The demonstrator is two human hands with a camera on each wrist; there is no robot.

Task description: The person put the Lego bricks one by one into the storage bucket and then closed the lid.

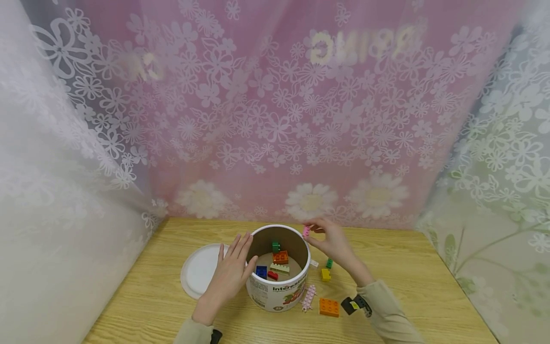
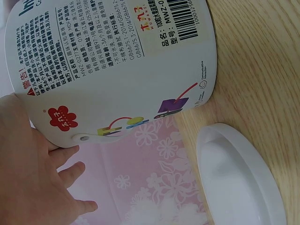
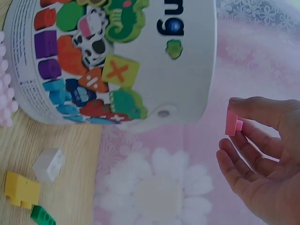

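A white printed bucket (image 1: 275, 296) stands upright on the table. Inside it lie toy bricks: a green one (image 1: 276, 247), an orange one (image 1: 280, 257), a cream one (image 1: 280, 268), a blue one (image 1: 261, 272) and a small red one (image 1: 272, 275). My left hand (image 1: 229, 272) rests against the bucket's left rim, fingers fairly straight and spread. At the right rim, my right hand (image 1: 334, 242) pinches a small pink brick (image 3: 231, 121) between thumb and fingers. In the right wrist view that brick is just beyond the bucket's edge.
Left of the bucket lies a round white lid (image 1: 202, 272). On its right are a pale pink knobbly piece (image 1: 309, 298), an orange brick (image 1: 329, 307), a yellow brick (image 1: 325, 274), a green brick (image 1: 329, 263) and a white brick (image 3: 49, 165). Flowered curtains (image 1: 275, 119) enclose the table.
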